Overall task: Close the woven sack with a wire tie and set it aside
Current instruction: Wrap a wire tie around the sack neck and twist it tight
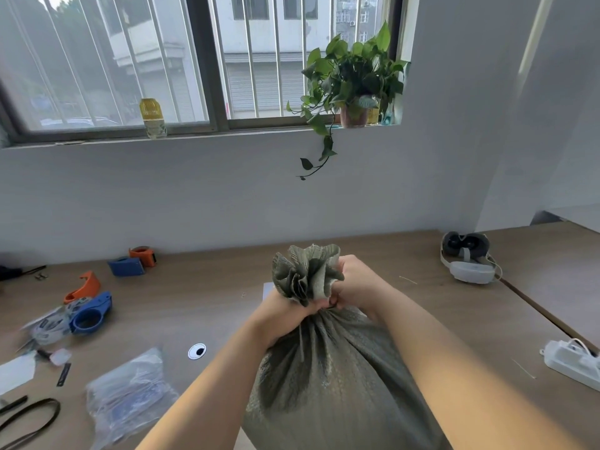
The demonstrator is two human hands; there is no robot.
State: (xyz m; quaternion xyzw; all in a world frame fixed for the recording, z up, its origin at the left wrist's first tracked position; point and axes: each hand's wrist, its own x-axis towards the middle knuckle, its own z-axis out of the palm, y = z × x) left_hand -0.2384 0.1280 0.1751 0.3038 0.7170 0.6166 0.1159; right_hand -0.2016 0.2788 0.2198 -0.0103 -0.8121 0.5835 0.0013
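Cut off by the near edge of view: the lower part of a grey-green woven sack [331,378]. Neck buried under fingers; wire tie impossible to make out there. Both bare forearms reaching forward from the near edge and meeting at the sack's neck. Left hand [285,311] curled tight round the gathered neck from the left. Right hand [357,284] gripping the same neck from the right, knuckles up, touching the left hand. Ruffled mouth fanning out above both fists. Sack upright on the wooden desk [227,287], near centre. Blurred at left: plastic bags [130,394], blue tape dispenser [91,315]. Far right, a VR headset [467,256]; near right, a white power strip [571,362], partly cut off.
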